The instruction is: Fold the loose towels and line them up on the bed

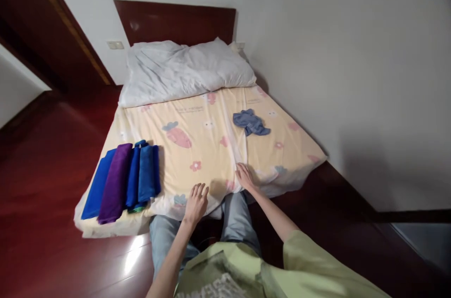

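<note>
My left hand [196, 203] hovers at or rests on the near edge of the bed, fingers apart and nothing in it; contact is hard to tell. Further right, my right hand [244, 177] lies on the pale yellow patterned bedsheet [214, 157], its fingers stretched out beside a long crease. Beyond that hand is a small crumpled grey-blue cloth [251, 122]. To the left of my left hand, several folded cloths lie side by side, among them a purple cloth [115, 183] and a blue cloth [146, 173].
A white quilt or pillow [186, 70] is bunched below the dark red headboard [179, 20]. The white wall [334, 77] runs close along the bed's right side. Dark red floor [45, 161] extends to the left, towards a brown door [52, 20].
</note>
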Demonstrator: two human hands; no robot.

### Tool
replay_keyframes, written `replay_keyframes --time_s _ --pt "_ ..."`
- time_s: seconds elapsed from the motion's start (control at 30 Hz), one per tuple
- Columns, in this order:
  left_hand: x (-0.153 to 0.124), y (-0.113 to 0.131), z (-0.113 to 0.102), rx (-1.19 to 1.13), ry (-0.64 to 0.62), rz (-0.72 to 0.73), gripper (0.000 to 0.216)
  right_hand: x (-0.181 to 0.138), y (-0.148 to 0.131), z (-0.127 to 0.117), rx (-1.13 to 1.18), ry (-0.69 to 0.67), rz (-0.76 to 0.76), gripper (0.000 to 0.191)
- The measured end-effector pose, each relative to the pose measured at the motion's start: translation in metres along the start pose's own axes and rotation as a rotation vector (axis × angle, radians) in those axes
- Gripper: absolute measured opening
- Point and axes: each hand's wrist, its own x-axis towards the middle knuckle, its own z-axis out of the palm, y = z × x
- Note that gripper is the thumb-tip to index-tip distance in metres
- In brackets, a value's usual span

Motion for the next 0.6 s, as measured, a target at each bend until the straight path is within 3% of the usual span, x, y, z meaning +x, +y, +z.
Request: replay_keyframes --time_s 0.17,0.3,0.4,0.5,0.6 --pt "0.061 0.023 0.024 -0.104 -0.123 0.05 0.035 -0.018 0.003 0.012 -0.073 -0.038 -0.003 0.052" --pt "0.097 0.014 0.063 -0.152 -0.175 -0.109 0.023 -0.017 0.007 0.016 -0.041 -0.045 -0.017 0.054" --pt "0.104 0.004 0.093 -0.19 -0.029 -0.21 0.02 -0.014 0.012 0.017 -0.013 -0.073 -0.01 0.056" --pt "0.098 -0.001 0.114 -0.183 0.145 -0.167 0.019 -0.015 0.015 0.021 0.016 -0.081 -0.003 0.057" --pt "0.092 -0.004 0.126 -0.162 0.181 -0.143 0.019 -0.011 0.021 0.022 0.074 -0.074 -0.004 0.055"
